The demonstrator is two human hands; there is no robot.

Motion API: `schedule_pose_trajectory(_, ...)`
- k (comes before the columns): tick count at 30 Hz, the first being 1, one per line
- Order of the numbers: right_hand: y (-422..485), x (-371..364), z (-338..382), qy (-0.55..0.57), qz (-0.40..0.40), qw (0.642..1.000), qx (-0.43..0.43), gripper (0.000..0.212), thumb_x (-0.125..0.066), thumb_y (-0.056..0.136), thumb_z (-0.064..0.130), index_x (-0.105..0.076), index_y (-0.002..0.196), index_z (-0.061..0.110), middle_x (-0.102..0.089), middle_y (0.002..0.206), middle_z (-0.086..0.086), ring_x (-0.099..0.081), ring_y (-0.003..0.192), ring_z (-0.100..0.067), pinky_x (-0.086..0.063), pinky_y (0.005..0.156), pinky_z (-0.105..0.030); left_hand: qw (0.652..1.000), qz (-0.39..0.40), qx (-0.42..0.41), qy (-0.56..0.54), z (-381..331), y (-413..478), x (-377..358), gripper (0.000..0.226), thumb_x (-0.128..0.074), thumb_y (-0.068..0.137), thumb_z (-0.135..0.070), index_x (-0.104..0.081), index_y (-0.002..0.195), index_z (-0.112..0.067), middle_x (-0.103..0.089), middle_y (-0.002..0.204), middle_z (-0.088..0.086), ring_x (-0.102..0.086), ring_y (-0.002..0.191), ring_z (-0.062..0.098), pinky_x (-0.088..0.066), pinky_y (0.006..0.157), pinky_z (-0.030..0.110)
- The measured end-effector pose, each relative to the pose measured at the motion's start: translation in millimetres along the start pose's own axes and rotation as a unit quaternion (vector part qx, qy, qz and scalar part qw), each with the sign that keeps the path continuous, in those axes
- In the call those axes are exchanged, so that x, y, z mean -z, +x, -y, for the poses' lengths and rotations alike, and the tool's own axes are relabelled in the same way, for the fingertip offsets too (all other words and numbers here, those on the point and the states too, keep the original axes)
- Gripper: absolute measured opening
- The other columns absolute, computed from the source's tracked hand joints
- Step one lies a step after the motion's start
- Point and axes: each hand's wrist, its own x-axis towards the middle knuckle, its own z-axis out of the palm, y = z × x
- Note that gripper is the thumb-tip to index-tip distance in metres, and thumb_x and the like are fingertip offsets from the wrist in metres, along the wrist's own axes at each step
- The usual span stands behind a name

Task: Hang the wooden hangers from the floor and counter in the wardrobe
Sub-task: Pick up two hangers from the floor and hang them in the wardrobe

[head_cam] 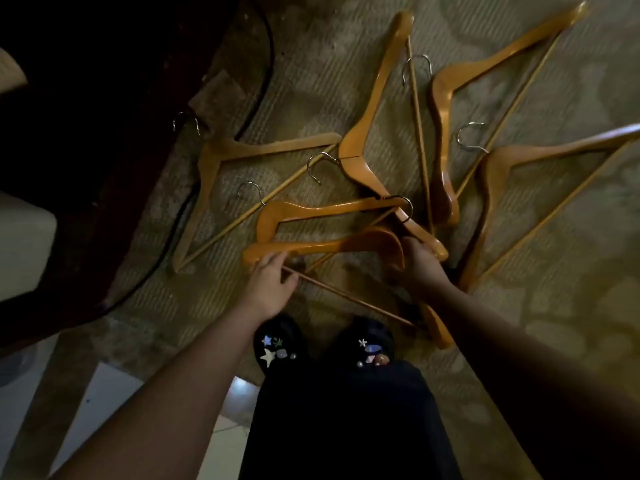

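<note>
Several wooden hangers with metal hooks lie spread on a patterned carpet. The nearest hanger (332,245) is raised in front of my feet. My left hand (270,285) grips its left arm tip and the thin bottom bar. My right hand (420,268) holds it at the bend by the neck. Just behind it lies another hanger (311,211), and a pale one (221,164) rests to the left. A long hanger (372,112) lies in the middle, with two more hangers (446,95) (498,168) on the right.
A dark, round-edged piece of furniture (114,133) fills the upper left, its base curving along the carpet. A white object (20,244) sits at the left edge. My black shoes (277,344) with small charms stand just below the held hanger. Pale floor tiles (104,393) show at lower left.
</note>
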Motion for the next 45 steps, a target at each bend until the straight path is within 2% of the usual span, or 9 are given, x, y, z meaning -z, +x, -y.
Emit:
schedule_pose_trajectory(5, 35, -17, -8, 0.07, -0.027, 0.997, -0.019, 0.064, -0.062, 0.085, 0.022, -0.03, 0.141, 0.015, -0.041, 0.14, -0.01, -0.049, 0.122, -0.025, -0.047, 0.095, -0.036, 0.996, -0.036, 0.007, 0.08, 13, 40, -2, 0.058, -0.048, 0.094, -0.03, -0.026, 0.146, -0.016, -0.024, 0.153, 0.007, -0.019, 0.141, 0.03, -0.022, 0.116, 0.045)
schedule_pose_trajectory(9, 48, -23, -8, 0.164, 0.032, 0.985, -0.035, 0.064, -0.059, 0.088, 0.018, -0.025, 0.142, 0.018, -0.042, 0.138, -0.01, -0.054, 0.091, -0.014, -0.048, 0.063, -0.021, 0.991, -0.063, -0.002, 0.119, 19, 47, -17, 0.055, -0.047, 0.094, -0.031, -0.03, 0.144, -0.016, -0.029, 0.151, 0.005, -0.019, 0.14, 0.028, -0.022, 0.115, 0.048)
schedule_pose_trajectory(13, 48, -24, -12, 0.155, 0.004, 0.987, -0.027, 0.059, -0.064, 0.084, 0.018, -0.036, 0.136, 0.016, -0.048, 0.134, -0.009, -0.054, 0.115, -0.023, -0.052, 0.089, -0.036, 0.989, -0.114, -0.01, 0.093, 23, 40, -27, 0.052, -0.05, 0.092, -0.027, -0.035, 0.141, -0.016, -0.032, 0.149, 0.004, -0.02, 0.14, 0.026, -0.024, 0.114, 0.046)
schedule_pose_trajectory(17, 29, -20, -17, 0.13, 0.065, 0.989, 0.026, 0.029, -0.068, 0.081, 0.018, -0.059, 0.108, 0.012, -0.055, 0.094, 0.007, -0.059, 0.095, -0.013, -0.044, 0.068, -0.017, 0.992, -0.115, 0.012, 0.049, 22, 34, -25, 0.048, -0.051, 0.092, -0.023, -0.04, 0.138, -0.012, -0.034, 0.147, 0.008, -0.027, 0.137, 0.029, -0.025, 0.113, 0.043)
schedule_pose_trajectory(21, 6, -16, -25, 0.183, 0.014, 0.98, 0.076, 0.028, -0.072, 0.078, 0.023, -0.06, 0.102, 0.02, -0.059, 0.098, 0.006, -0.058, 0.09, -0.007, -0.047, 0.076, -0.024, 0.986, -0.168, 0.007, 0.0, 17, 26, -18, 0.063, -0.053, 0.091, -0.022, -0.023, 0.146, -0.018, -0.021, 0.154, 0.008, -0.021, 0.141, 0.03, -0.025, 0.113, 0.047)
schedule_pose_trajectory(26, -18, 7, -20, 0.271, -0.055, 0.951, 0.135, 0.028, -0.066, 0.082, 0.011, -0.056, 0.092, 0.035, -0.059, 0.094, 0.012, -0.055, 0.086, 0.016, -0.041, 0.075, -0.001, 0.968, -0.245, 0.033, -0.055, 0, 22, -10, 0.068, -0.055, 0.09, -0.021, -0.017, 0.147, -0.016, -0.018, 0.155, 0.011, -0.021, 0.141, 0.031, -0.025, 0.112, 0.046)
schedule_pose_trajectory(30, -15, 20, -12, 0.328, -0.122, 0.927, 0.134, 0.028, -0.062, 0.083, 0.009, -0.06, 0.11, 0.018, -0.063, 0.109, -0.005, -0.06, 0.106, -0.017, -0.049, 0.096, -0.043, 0.976, -0.191, 0.08, -0.069, -3, 38, -4, 0.069, -0.057, 0.089, -0.026, -0.019, 0.147, -0.014, -0.021, 0.153, 0.013, -0.025, 0.139, 0.034, -0.028, 0.11, 0.047)
schedule_pose_trajectory(35, 6, 17, 15, 0.388, -0.153, 0.904, 0.096, 0.022, -0.056, 0.087, 0.008, -0.06, 0.105, 0.02, -0.065, 0.102, -0.003, -0.062, 0.1, -0.02, -0.049, 0.095, -0.048, 0.981, -0.094, 0.117, -0.127, 5, 75, 6, 0.085, -0.064, 0.085, -0.018, -0.008, 0.149, -0.014, -0.016, 0.156, 0.013, -0.022, 0.142, 0.032, -0.023, 0.114, 0.043)
schedule_pose_trajectory(45, 27, -5, 32, 0.46, -0.17, 0.866, 0.102, 0.021, -0.054, 0.089, 0.01, -0.056, 0.073, 0.024, -0.057, 0.068, 0.005, -0.054, 0.056, -0.001, -0.045, 0.057, -0.016, 0.966, -0.197, 0.154, -0.059, 27, 110, -7, 0.069, -0.073, 0.077, -0.017, -0.036, 0.134, -0.007, -0.043, 0.138, 0.019, -0.043, 0.126, 0.038, -0.038, 0.101, 0.047)
